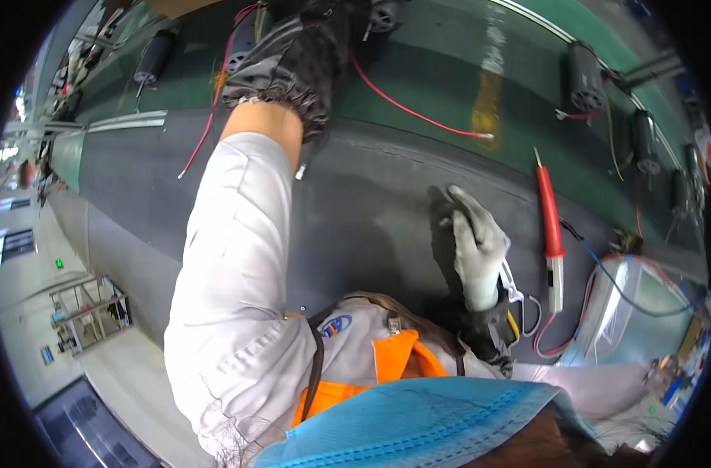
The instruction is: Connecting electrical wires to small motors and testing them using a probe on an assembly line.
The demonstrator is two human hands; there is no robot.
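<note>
My left arm stretches forward across the bench, its black sleeve cover [293, 66] reaching the dark top edge; the fingers there are hidden. Beside that sleeve stand two grey cylindrical motors, one at its left [248, 39] and one at its right [383, 15]. A red wire [406, 108] with a terminal at its end runs right from near the sleeve, and another red wire [207, 129] hangs to its left. Over the dark bench mat, my right hand [479, 253], in a pale glove, has its fingers extended and holds nothing. Right of it lies a red test probe [548, 210] with a pointed metal tip.
More motors with loose wires stand along the green belt [441, 47]: one at far left [154, 57], others at right [585, 76] [645, 142]. A clear-sided box [605, 312] with red and blue cables sits at the right. A metal rack [90, 312] stands at left.
</note>
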